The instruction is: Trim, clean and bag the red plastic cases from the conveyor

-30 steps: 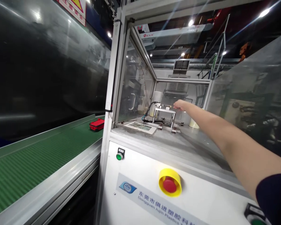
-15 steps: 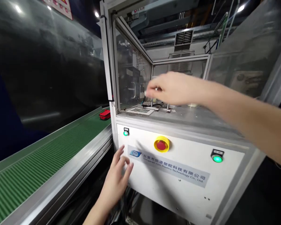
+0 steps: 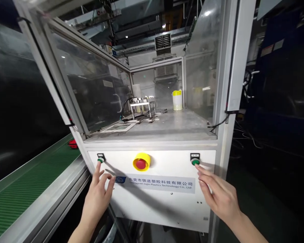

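My left hand [image 3: 98,187] has a fingertip on the left green push button [image 3: 100,160] of the white front panel [image 3: 147,211]. Its other fingers are spread and it holds nothing. At the opposite end of the panel, a fingertip of my right hand [image 3: 219,192] touches the right green push button [image 3: 195,162]. That hand is empty too, its fingers partly bent and apart. Between the buttons sits a red emergency stop button [image 3: 141,164] in a yellow collar. Both green buttons look unlit.
Behind the panel, a metal worktop [image 3: 172,126] carries a small fixture on posts [image 3: 143,104], a flat framed sheet [image 3: 120,127] and a white container with a yellow rim [image 3: 177,100]. Clear side panels enclose it. A green conveyor belt [image 3: 27,184] at left bears a red item [image 3: 72,144].
My right hand has come down from above the worktop to the right button. My left hand has reached the left button. The view has turned right, and the green lights have gone out.
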A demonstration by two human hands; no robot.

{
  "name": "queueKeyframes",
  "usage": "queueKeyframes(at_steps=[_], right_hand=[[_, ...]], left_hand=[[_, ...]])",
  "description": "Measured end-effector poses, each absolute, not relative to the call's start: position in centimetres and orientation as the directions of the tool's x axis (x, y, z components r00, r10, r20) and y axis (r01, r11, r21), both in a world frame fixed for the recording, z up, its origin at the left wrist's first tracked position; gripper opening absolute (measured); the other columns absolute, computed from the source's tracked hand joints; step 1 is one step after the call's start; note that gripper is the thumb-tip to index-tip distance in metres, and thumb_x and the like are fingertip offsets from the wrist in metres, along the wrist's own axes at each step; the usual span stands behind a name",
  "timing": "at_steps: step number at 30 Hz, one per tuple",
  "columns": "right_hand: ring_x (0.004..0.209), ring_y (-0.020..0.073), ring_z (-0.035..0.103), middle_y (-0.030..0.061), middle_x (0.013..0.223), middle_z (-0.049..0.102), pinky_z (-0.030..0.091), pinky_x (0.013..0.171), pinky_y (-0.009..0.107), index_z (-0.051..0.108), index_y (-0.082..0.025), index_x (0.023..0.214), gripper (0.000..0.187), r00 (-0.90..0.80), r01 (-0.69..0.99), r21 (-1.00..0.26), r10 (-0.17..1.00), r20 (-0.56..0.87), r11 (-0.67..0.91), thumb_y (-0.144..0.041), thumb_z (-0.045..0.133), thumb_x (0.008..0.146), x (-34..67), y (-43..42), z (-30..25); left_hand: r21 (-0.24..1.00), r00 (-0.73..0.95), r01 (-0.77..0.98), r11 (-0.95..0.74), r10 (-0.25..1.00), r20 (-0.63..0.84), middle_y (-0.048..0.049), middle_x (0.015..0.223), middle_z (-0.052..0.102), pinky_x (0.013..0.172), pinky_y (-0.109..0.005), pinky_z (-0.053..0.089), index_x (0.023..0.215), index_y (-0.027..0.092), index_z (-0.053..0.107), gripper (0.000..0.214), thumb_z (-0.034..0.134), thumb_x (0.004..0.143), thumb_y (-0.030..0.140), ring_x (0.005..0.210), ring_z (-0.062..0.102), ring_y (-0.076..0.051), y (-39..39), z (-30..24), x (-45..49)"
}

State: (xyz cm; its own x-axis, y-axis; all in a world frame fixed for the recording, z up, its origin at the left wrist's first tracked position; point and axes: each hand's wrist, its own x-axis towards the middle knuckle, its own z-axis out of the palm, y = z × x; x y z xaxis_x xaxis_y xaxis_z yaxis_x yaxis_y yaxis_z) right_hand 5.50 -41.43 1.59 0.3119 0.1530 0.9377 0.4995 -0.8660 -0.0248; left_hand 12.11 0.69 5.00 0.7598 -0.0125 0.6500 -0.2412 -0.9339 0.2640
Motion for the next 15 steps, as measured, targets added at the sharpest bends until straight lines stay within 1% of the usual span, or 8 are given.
queueKeyframes(at_steps=[2, 4, 7, 9, 10, 11, 13, 15], right_hand=[[0.092, 0.0185, 0.077, 0.0074, 0.131, 0.074, 0.058, 0.08, 0.03, 0.067, -0.022, 0.11, 0.02, 0.304, 0.449, 0.015, 0.169, 0.938, -0.893, -0.012, 0.063, 0.093, 5.7, -41.0, 1.8], [0.076, 0.0152, 0.075, 0.0037, 0.128, 0.075, 0.055, 0.07, 0.029, 0.067, -0.023, 0.11, 0.019, 0.306, 0.341, 0.007, 0.118, 0.945, -0.94, -0.014, 0.065, 0.093, 5.7, -40.1, 2.1], [0.065, 0.0132, 0.073, -0.0011, 0.125, 0.077, 0.051, 0.061, 0.029, 0.067, -0.025, 0.111, 0.017, 0.327, 0.186, -0.065, 0.0, 0.945, -0.98, -0.018, 0.064, 0.096, 5.2, -38.8, 2.2], [0.068, 0.0151, 0.075, -0.0003, 0.126, 0.076, 0.051, 0.06, 0.03, 0.067, -0.026, 0.109, 0.014, 0.353, 0.179, -0.157, -0.086, 0.932, -0.971, -0.022, 0.06, 0.098, 4.6, -38.2, 1.8], [0.071, 0.0166, 0.076, 0.0005, 0.126, 0.076, 0.053, 0.061, 0.03, 0.068, -0.026, 0.108, 0.013, 0.363, 0.217, -0.209, -0.12, 0.924, -0.954, -0.023, 0.059, 0.099, 4.2, -37.9, 1.4], [0.075, 0.0184, 0.077, 0.0011, 0.125, 0.077, 0.056, 0.062, 0.03, 0.068, -0.027, 0.107, 0.014, 0.373, 0.279, -0.256, -0.141, 0.917, -0.926, -0.024, 0.058, 0.098, 3.7, -37.6, 0.7], [0.08, 0.0223, 0.079, 0.0016, 0.117, 0.079, 0.062, 0.064, 0.031, 0.069, -0.03, 0.11, 0.018, 0.397, 0.435, -0.316, -0.136, 0.908, -0.843, -0.025, 0.058, 0.095, 2.8, -36.5, -1.2], [0.073, 0.0251, 0.079, 0.0003, 0.1, 0.081, 0.064, 0.055, 0.032, 0.069, -0.036, 0.109, 0.023, 0.449, 0.551, -0.359, -0.094, 0.889, -0.754, -0.029, 0.06, 0.09, 1.7, -34.2, -3.9]], left_hand=[[0.251, 0.768, -0.166, -0.954, 0.035, 0.639, -0.0107, 0.171, 0.022, 0.081, -0.041, 0.06, 0.097, 0.022, 0.064, 0.033, 0.044, 0.104, 0.047, 0.117, 0.067, -0.031, -0.1, 5.5, 12.1], [0.214, 0.767, -0.064, -0.975, 0.089, 0.636, -0.0089, 0.169, 0.026, 0.062, -0.035, 0.057, 0.092, 0.022, 0.066, 0.033, 0.046, 0.103, 0.046, 0.096, 0.073, -0.027, -1.0, 6.1, 12.0], [0.066, 0.76, 0.061, -0.996, 0.089, 0.644, -0.0098, 0.168, 0.03, 0.05, -0.032, 0.048, 0.087, 0.02, 0.067, 0.03, 0.048, 0.1, 0.039, 0.084, 0.074, -0.027, -2.0, 7.2, 11.7], [0.006, 0.782, 0.07, -0.998, 0.059, 0.62, -0.0114, 0.168, 0.03, 0.05, -0.033, 0.048, 0.09, 0.019, 0.067, 0.027, 0.047, 0.1, 0.035, 0.08, 0.073, -0.027, -2.0, 7.6, 11.3], [0.024, 0.794, 0.045, -0.999, 0.05, 0.606, -0.0114, 0.168, 0.031, 0.053, -0.034, 0.05, 0.094, 0.02, 0.067, 0.026, 0.046, 0.1, 0.033, 0.08, 0.073, -0.026, -1.7, 7.7, 11.0], [0.071, 0.799, 0.007, -0.997, 0.049, 0.6, -0.0108, 0.167, 0.033, 0.058, -0.035, 0.053, 0.098, 0.021, 0.067, 0.025, 0.046, 0.1, 0.032, 0.083, 0.074, -0.026, -1.4, 7.4, 10.4], [0.227, 0.798, -0.098, -0.969, 0.059, 0.6, -0.0096, 0.16, 0.043, 0.075, -0.038, 0.058, 0.104, 0.023, 0.066, 0.023, 0.045, 0.102, 0.032, 0.099, 0.072, -0.027, -0.5, 6.0, 8.6], [0.416, 0.812, -0.194, -0.889, 0.093, 0.576, -0.0084, 0.142, 0.059, 0.091, -0.04, 0.056, 0.104, 0.026, 0.066, 0.023, 0.044, 0.103, 0.034, 0.112, 0.068, -0.028, 0.3, 3.1, 5.8]])
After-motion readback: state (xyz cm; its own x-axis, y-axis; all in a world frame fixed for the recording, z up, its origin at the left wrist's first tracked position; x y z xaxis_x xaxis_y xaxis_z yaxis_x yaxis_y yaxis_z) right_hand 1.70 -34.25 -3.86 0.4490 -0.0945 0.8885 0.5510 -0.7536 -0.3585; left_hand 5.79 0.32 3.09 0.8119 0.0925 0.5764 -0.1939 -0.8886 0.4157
